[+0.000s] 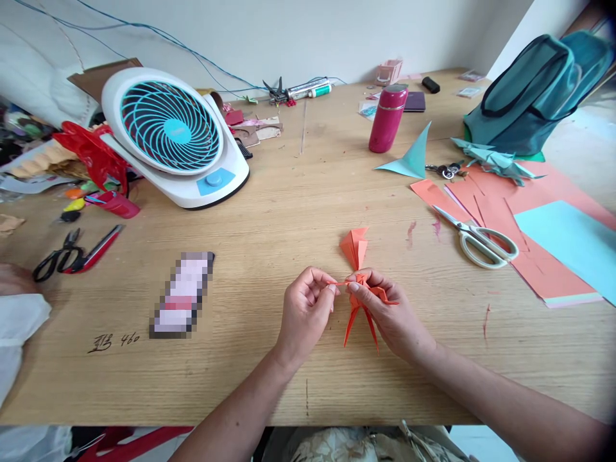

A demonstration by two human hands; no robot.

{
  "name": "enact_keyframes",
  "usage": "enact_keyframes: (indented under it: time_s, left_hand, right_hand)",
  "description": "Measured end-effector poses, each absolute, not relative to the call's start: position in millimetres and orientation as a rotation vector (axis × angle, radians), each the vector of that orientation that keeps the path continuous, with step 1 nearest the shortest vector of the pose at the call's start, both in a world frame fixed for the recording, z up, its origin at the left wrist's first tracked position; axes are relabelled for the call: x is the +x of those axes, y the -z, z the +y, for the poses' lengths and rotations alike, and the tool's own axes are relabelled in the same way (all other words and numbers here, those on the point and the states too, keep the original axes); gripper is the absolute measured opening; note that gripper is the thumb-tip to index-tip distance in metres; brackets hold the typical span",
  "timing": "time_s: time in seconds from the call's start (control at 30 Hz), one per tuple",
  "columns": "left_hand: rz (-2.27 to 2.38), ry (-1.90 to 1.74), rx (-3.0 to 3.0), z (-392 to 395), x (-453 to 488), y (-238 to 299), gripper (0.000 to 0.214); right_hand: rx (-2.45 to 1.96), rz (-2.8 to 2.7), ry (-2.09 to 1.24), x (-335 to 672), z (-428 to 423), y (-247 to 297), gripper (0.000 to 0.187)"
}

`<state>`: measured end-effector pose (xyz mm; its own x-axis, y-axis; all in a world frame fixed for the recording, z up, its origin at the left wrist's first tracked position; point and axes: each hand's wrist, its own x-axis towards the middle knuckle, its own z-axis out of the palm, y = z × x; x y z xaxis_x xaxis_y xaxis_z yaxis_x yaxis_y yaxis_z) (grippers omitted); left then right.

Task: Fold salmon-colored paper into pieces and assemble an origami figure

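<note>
An orange origami figure (355, 250) with a fanned end and several thin pointed limbs is held above the table, near its front edge. My right hand (392, 314) closes around the body of the figure, thumb on top, hiding part of its middle. With thumb and forefinger, my left hand (308, 308) pinches the tip of one narrow limb that points left. Two more limbs hang down below the hands. To the right lie white-handled scissors (488, 245) on orange paper sheets (543, 269).
A phone (183, 295) lies left of my hands, with a white fan (231, 170) behind it. Black-handled snips (60, 256) sit further left, beside a person's sleeve (22, 327). A pink flask (387, 119), teal folded paper (505, 160) and a teal bag (524, 96) stand at the back right.
</note>
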<state>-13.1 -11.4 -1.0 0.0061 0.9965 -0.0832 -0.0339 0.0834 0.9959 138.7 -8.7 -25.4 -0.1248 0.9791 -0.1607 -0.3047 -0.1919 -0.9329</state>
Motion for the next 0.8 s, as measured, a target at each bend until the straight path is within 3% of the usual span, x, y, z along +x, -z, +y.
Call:
enact_keyframes:
  time_s: [0.5, 0.8]
  left_hand:
    - [1.137, -1.099, 0.894, -10.4, -12.0, 2.4, 0.008]
    - [1.180, -1.255, 1.619, -12.3, -18.7, 2.7, 0.011]
  right_hand:
    - [-1.007, -1.275, -1.263, 140.5, -7.4, 24.0, 0.021]
    - [-1.009, -1.269, -1.296, 145.1, -8.6, 19.7, 0.019]
